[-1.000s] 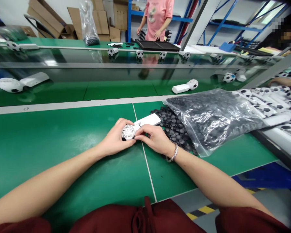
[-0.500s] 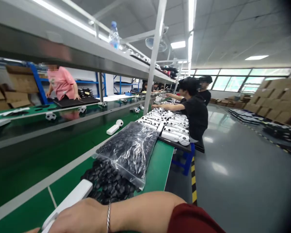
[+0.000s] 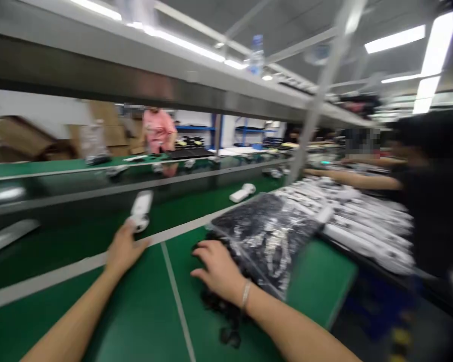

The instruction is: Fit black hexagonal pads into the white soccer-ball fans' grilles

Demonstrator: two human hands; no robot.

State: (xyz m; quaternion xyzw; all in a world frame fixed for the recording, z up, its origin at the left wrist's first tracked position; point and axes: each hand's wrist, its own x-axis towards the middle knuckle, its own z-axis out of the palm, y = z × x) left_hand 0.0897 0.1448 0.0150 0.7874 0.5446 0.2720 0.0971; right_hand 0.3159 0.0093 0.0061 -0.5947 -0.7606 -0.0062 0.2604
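The picture is blurred by motion. My left hand (image 3: 124,250) reaches forward over the green table's white edge strip and holds a white hand-held device (image 3: 141,209) by its lower end, out over the conveyor belt (image 3: 71,236). My right hand (image 3: 216,269) lies with its fingers apart on a heap of small black parts (image 3: 226,306) that spill from a clear plastic bag (image 3: 269,234). Whether its fingertips grip a part is hidden by blur.
Another white device (image 3: 242,192) lies on the belt further along. A large pile of white devices (image 3: 366,216) fills the table at the right, where a person in black (image 3: 434,201) works. A person in pink (image 3: 158,129) stands across the line.
The camera swung right and came back. My left hand has carried the white device away from the table's middle out to the belt, and my right hand has moved onto the black parts.
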